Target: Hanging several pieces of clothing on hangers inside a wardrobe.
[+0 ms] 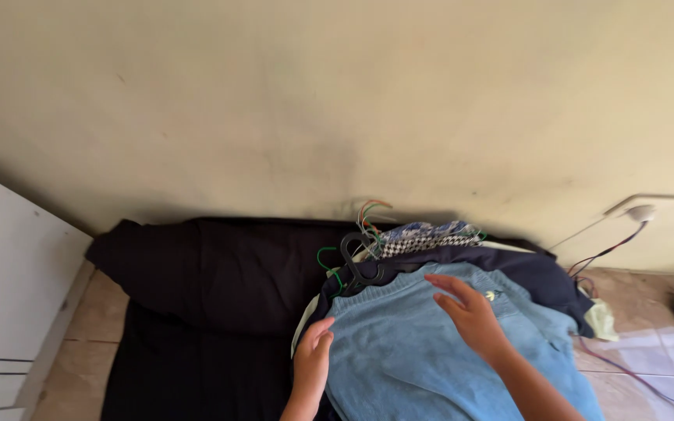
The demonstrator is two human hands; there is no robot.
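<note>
The light blue sweater (423, 351), topmost on a pile of hangered clothes (438, 242), is touched by both hands; left hand (311, 360) and right hand (471, 312) are laid flat, grips released.

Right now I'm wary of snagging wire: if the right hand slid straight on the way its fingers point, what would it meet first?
Probably the black hangers at the blue sweater's collar; depth is unclear.

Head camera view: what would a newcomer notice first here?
First, the light blue sweater on top of a pile of clothes, low in the middle, with the right hand flat on it and the left hand at its edge. Behind it, a cluster of hangers lies on a black mattress against the wall.
</note>
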